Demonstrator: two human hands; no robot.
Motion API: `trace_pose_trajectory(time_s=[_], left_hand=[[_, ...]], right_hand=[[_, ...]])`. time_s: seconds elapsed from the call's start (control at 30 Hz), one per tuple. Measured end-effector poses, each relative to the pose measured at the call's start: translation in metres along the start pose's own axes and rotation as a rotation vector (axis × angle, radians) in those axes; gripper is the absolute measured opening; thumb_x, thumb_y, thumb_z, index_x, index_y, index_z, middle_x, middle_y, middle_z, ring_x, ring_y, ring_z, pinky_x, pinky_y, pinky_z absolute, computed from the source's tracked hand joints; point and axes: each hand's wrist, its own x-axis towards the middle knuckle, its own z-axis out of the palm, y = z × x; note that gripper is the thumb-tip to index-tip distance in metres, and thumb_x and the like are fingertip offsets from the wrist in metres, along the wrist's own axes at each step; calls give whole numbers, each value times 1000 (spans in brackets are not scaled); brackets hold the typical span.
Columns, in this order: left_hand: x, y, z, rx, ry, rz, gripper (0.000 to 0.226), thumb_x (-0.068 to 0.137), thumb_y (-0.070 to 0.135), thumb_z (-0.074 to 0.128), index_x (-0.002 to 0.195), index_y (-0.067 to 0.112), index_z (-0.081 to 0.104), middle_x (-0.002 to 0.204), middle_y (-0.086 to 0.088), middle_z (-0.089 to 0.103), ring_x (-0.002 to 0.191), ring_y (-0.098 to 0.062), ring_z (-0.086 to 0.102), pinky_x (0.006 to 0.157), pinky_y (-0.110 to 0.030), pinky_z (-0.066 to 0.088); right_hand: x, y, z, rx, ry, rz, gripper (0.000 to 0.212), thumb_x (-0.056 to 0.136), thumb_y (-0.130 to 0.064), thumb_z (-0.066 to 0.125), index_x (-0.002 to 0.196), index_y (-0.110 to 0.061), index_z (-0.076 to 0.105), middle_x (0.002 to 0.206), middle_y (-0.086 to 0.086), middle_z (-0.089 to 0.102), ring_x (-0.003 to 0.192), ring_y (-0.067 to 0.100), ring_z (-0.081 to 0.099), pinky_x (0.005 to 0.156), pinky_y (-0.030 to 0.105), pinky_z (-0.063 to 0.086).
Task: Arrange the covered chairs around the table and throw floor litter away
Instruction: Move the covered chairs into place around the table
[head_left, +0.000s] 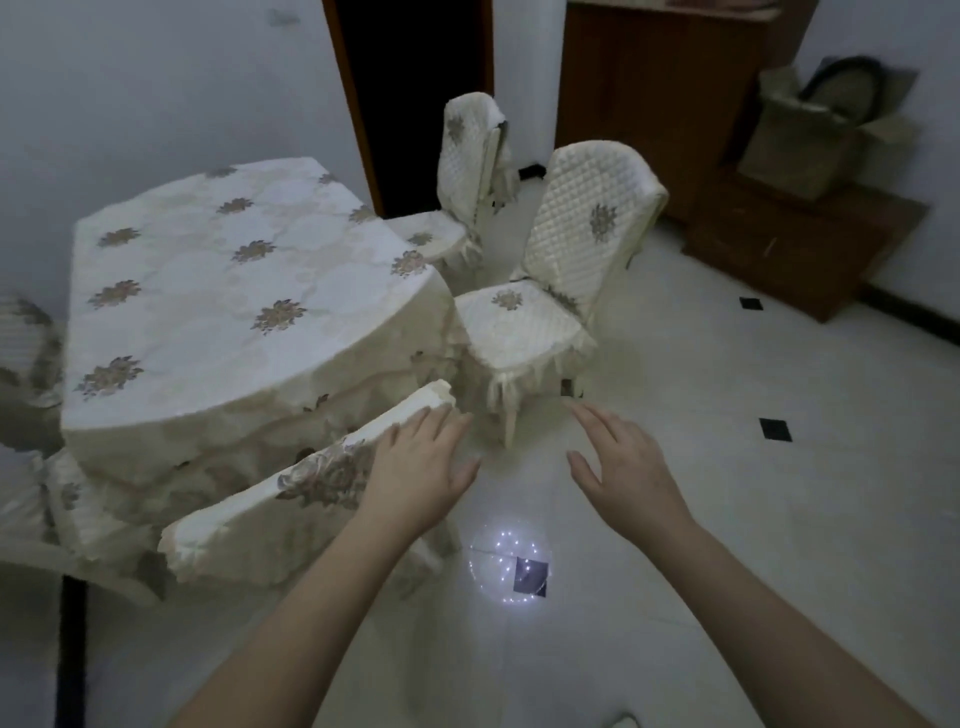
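As I look down from the head cam, my left hand (421, 467) lies flat w/ fingers straight on the top edge of the nearest cream quilted covered chair's backrest (291, 499), which is tucked against the near side of the table draped in a cream floral cloth (223, 291). My right hand (623, 462) is released, fingers spread, hovering over the white tiled floor (727, 519), touching nothing. A 2nd covered chair w/ fringed seat (545, 291) stands at the table's right corner, angled outward; a 3rd (467, 176) sits further back by the dark doorway (415, 93). Brown wooden cabinet (675, 104) at far right. Can't spot litter for sure; dim light.
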Motion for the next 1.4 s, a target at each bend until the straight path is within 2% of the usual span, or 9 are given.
trace_pose_trajectory(time_s=[0.07, 0.33, 0.5, 0.63, 0.77, 1.0, 1.13, 1.3, 1.4], left_hand=[[27, 28, 4, -15, -10, 17, 54, 92, 56, 40, 140, 31, 40, 150, 3, 37, 138, -17, 32, 109, -42, 29], [112, 136, 11, 20, 26, 143, 63, 85, 64, 36, 132, 26, 53, 139, -2, 52, 132, -22, 43, 109, -45, 30], [145, 169, 19, 40, -7, 195, 61, 89, 62, 39, 139, 27, 45, 148, -2, 41, 141, -20, 29, 116, -40, 13], [171, 189, 25, 84, -12, 248, 66, 89, 66, 28, 144, 29, 36, 155, -1, 29, 147, -21, 12, 119, -43, 2], [207, 205, 31, 59, 57, 260, 66, 88, 64, 27, 139, 27, 47, 150, -2, 40, 145, -22, 23, 118, -48, 14], [300, 202, 63, -18, -5, 214, 71, 88, 66, 17, 147, 30, 31, 158, -2, 23, 147, -22, 10, 118, -43, 3], [353, 208, 77, -24, -33, 275, 75, 84, 67, 8, 150, 34, 21, 159, -1, 20, 148, -22, 7, 117, -42, -2], [410, 215, 87, -10, -59, 336, 71, 88, 63, 17, 147, 26, 33, 153, -6, 35, 145, -26, 20, 118, -40, -3], [441, 226, 97, -18, -77, 329, 72, 87, 64, 14, 147, 28, 33, 155, -5, 32, 145, -26, 18, 118, -41, 1]], right_hand=[[5, 29, -13, 17, 36, 15, 52, 93, -27, 54, 141, -15, 42, 141, 6, 48, 127, 24, 45, 106, 39, 32], [22, 143, -55, -43, 107, 99, 49, 91, -27, 56, 136, -10, 48, 136, 11, 52, 124, 29, 49, 103, 45, 37], [31, 187, -58, -157, 24, 192, 58, 95, -45, 44, 145, -18, 34, 151, 6, 35, 140, 25, 28, 114, 44, 16], [47, 206, -59, -166, 48, 222, 57, 96, -46, 43, 145, -19, 35, 151, 6, 36, 140, 26, 30, 114, 45, 15], [71, 225, -57, -201, 52, 268, 56, 95, -47, 43, 144, -20, 37, 150, 6, 37, 139, 28, 31, 114, 47, 15], [136, 258, -53, -281, -38, 279, 60, 96, -53, 30, 149, -26, 22, 154, -2, 30, 143, 18, 21, 116, 42, 2], [181, 278, -59, -284, -17, 327, 60, 96, -52, 31, 149, -24, 23, 153, -1, 32, 143, 18, 20, 117, 41, 4], [218, 308, -60, -274, -7, 356, 61, 97, -50, 34, 149, -20, 24, 152, 2, 33, 143, 18, 22, 118, 36, 6], [234, 334, -61, -258, -6, 378, 61, 96, -50, 36, 148, -19, 27, 151, 3, 35, 142, 19, 25, 118, 36, 9]])
